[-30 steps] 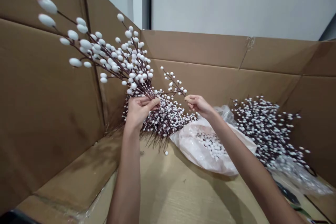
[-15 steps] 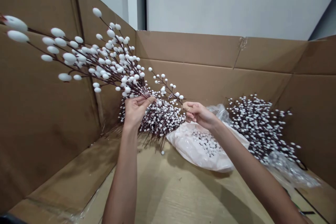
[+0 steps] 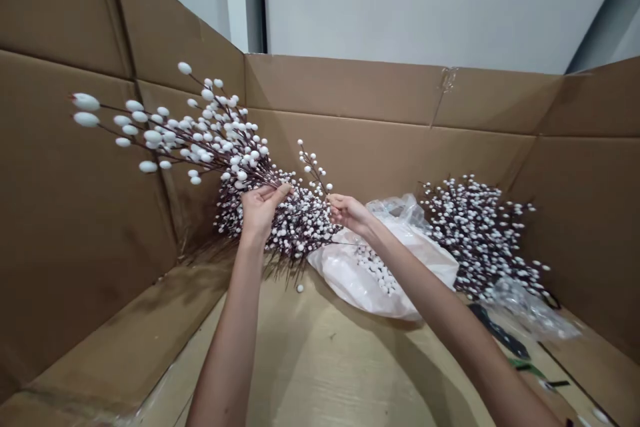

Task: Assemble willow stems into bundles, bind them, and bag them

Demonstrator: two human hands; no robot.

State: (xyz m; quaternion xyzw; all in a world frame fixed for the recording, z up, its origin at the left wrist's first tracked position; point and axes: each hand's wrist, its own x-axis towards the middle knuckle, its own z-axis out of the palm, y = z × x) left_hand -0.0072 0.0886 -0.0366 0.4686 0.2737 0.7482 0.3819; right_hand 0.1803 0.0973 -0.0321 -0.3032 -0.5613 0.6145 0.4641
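My left hand [image 3: 260,208] is closed round the stems of a bunch of white-berry sprigs [image 3: 190,133] that fans out up and to the left. My right hand [image 3: 347,210] pinches a single small berry sprig [image 3: 314,170] by its stem and holds it close beside the bunch. Right behind both hands, a pile of berry sprigs [image 3: 295,223] lies on the box floor. A clear plastic bag of loose white berries [image 3: 380,267] sits under my right forearm.
Tall cardboard walls [image 3: 380,107] enclose the space on the left, back and right. A second heap of berry sprigs [image 3: 485,233] lies at the right on crumpled plastic [image 3: 530,307]. One loose white berry [image 3: 300,288] rests on the floor. Dark strips [image 3: 500,333] lie near the right wall.
My right hand has carried the small sprig leftward, closer to the bunch. The bunch in my left hand has tilted lower, and the view has shifted to the right.
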